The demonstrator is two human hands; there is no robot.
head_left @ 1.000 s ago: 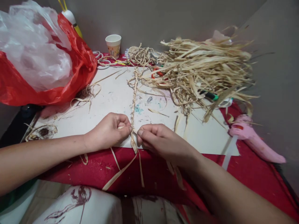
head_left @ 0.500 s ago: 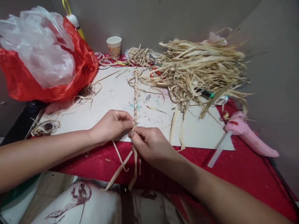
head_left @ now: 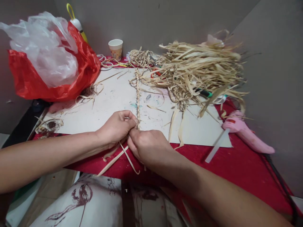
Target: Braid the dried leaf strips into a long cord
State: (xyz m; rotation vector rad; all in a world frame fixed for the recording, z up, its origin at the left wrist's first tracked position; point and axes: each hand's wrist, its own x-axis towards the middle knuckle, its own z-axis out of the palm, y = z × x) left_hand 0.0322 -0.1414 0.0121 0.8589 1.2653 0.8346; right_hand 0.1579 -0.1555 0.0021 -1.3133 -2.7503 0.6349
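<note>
A thin braid of dry, straw-coloured strips (head_left: pixel 138 91) runs down the middle of the white board (head_left: pixel 113 94). At its near end my left hand (head_left: pixel 119 126) pinches the braid between thumb and forefinger. My right hand (head_left: pixel 149 146) presses close against it, fingers curled round the loose strips (head_left: pixel 118 159) just below. Several strip ends hang from under both hands over the red cloth (head_left: pixel 92 154). The fingertips of my right hand are partly hidden behind its back.
A heap of dry strips (head_left: pixel 203 66) lies at the back right, with a pink glue gun (head_left: pixel 248 132) nearer. A paper cup (head_left: pixel 115 49) and coiled braid (head_left: pixel 141 58) stand behind. At left sits a red plastic bag (head_left: pixel 47 90) holding clear plastic (head_left: pixel 49 47).
My right hand has turned over and moved slightly left, its back now covering more of the strips. The hanging strips have shifted and cross differently. The view has swung a little.
</note>
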